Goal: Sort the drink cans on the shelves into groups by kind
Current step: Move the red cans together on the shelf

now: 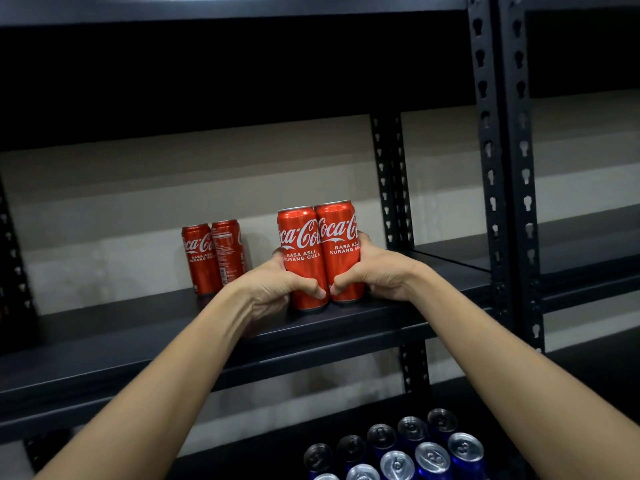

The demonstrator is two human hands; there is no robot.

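Looking down at the bottom of the frame, I saw blue cans (398, 452) clustered on the lower shelf. Above them, at mid-frame, my left hand (277, 289) gripped one red cola can (303, 258), fingers curled round it, and my right hand (377, 271) gripped a second red can (341, 251) touching the first, both upright on the black shelf (138, 334). Farther back, left of centre, two more red cans (214, 256) stood side by side.

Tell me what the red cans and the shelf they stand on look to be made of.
Red cans: apparently thin metal with glossy printed red coating; light streaks run down their sides and the rims look silvery. Shelf: seemingly painted steel, matte black, judging by its slotted uprights.
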